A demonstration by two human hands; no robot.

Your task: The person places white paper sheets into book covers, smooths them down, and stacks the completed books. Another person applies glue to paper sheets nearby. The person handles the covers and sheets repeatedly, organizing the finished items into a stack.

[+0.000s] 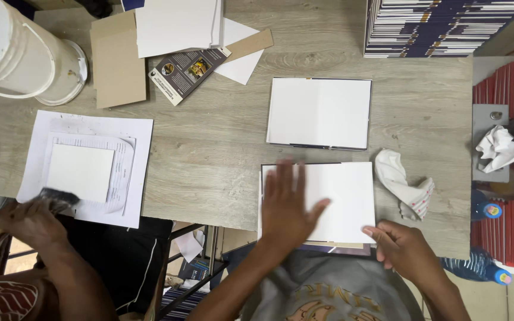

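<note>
My left hand [287, 205] lies flat, fingers spread, on the white page of an open book [343, 196] at the table's near edge. It is slightly blurred. My right hand [403, 249] pinches the book's lower right corner. A second open book [319, 113] with a blank white page lies just beyond it.
A crumpled white cloth [403, 181] lies right of the near book. A co-worker's hand [31, 220] at left holds a brush [58, 199] over a white sheet on papers [84, 169]. White bucket [16, 53], cardboard [117, 62] and a book stack [435, 27] stand at the back.
</note>
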